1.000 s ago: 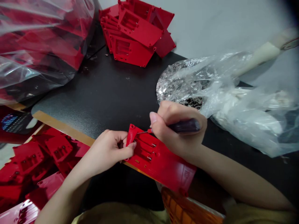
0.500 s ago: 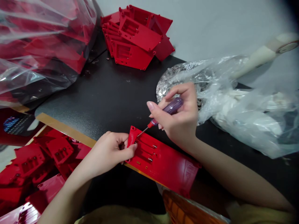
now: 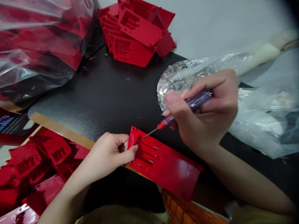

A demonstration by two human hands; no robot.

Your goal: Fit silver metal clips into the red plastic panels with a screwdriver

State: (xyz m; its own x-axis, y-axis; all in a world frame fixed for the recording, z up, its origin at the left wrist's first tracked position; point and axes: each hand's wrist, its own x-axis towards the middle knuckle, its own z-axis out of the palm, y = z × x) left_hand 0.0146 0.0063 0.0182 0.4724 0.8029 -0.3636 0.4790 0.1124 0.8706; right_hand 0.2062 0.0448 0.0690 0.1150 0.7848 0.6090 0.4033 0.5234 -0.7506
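Note:
A red plastic panel (image 3: 168,165) with slots and small metal contacts lies at the near edge of the black table (image 3: 105,96). My left hand (image 3: 109,155) is closed on the panel's left end, thumb on top. My right hand (image 3: 207,109) is raised above the panel and wrapped round a small screwdriver (image 3: 184,109) with a purple handle and red collar. Its thin tip hangs just over the panel's upper left corner.
A stack of red panels (image 3: 135,34) sits at the far side of the table. A clear bag of red parts (image 3: 39,43) lies far left, more red parts (image 3: 35,158) in a box near left. A clear bag (image 3: 233,102) with small metal pieces lies right.
My right hand has lifted up and to the right with the screwdriver, pulling its tip back off the panel. My left hand and the panel have stayed in place.

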